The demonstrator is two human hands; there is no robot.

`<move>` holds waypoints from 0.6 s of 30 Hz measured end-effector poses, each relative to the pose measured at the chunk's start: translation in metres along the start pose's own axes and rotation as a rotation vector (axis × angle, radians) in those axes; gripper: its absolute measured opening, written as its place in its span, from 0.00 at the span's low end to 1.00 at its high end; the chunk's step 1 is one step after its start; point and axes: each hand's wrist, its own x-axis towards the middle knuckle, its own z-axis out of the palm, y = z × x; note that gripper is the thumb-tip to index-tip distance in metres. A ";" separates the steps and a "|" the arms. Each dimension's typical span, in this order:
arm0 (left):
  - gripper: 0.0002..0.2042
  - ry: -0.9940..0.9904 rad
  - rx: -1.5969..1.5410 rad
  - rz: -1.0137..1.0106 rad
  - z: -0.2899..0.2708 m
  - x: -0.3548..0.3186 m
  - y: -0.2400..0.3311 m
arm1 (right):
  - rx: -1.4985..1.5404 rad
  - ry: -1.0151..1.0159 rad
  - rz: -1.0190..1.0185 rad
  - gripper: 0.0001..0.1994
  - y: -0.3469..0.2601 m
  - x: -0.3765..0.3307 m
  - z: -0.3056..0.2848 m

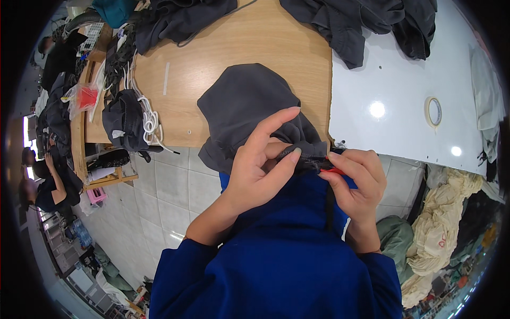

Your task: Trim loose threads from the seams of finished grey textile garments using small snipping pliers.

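Observation:
A dark grey garment (pixel 247 90) lies bunched over the table's front edge, its near part lifted toward me. My left hand (pixel 260 170) pinches a folded edge of it under the thumb, where a zipper (pixel 289 154) seems to run along the cloth; its index finger stretches out above. At the right end of that edge, my right hand (pixel 358 178) has thumb and fingers closed on a small red-handled tool (pixel 334 170). Most of the tool is hidden by the fingers, so its kind does not show. Both hands are close together, just in front of the table.
Dark garments (pixel 175 21) lie at the back of the wooden table (pixel 234 48). A white board (pixel 393 90) adjoins it on the right, with a tape roll (pixel 433 111) on it. White cord (pixel 151 119) hangs at left. Cream cloth (pixel 441 228) is heaped at lower right. Other people sit far left.

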 end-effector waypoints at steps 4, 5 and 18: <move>0.26 0.010 -0.027 -0.035 0.001 0.001 0.003 | -0.026 -0.002 -0.002 0.16 0.001 -0.002 0.000; 0.26 0.007 -0.020 -0.030 0.001 0.001 0.003 | -0.024 0.028 -0.011 0.15 0.002 -0.002 0.002; 0.28 0.034 -0.398 -0.321 0.006 0.004 0.006 | 0.214 -0.014 0.163 0.12 0.000 0.000 0.024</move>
